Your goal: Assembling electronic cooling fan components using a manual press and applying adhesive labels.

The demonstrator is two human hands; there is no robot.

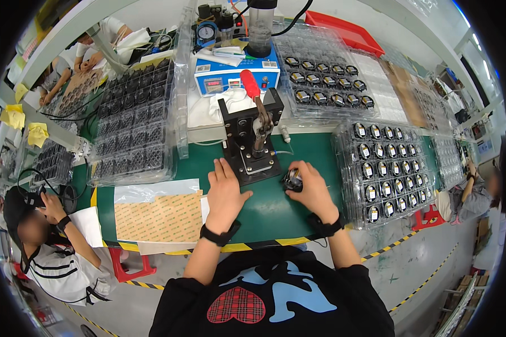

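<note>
My left hand (225,194) lies with its fingers stretched out beside the base of a black toggle clamp fixture (252,137) with a red handle; nothing is held in it. Right of the fixture, my right hand (315,194) closes its thumb and fingers round a small dark round part (292,180), just above or on the green mat (264,210); I cannot tell which. The fingers hide some of that part. Left of my left hand lies a tan sheet with printed rows (157,219), over a paler sheet.
Stacked clear trays (385,168) of round black parts with white labels stand at the right, more trays (326,78) behind. Black-filled trays (132,123) stand at the left. A blue control box (239,73) sits behind the fixture. Other people (56,241) work at both sides.
</note>
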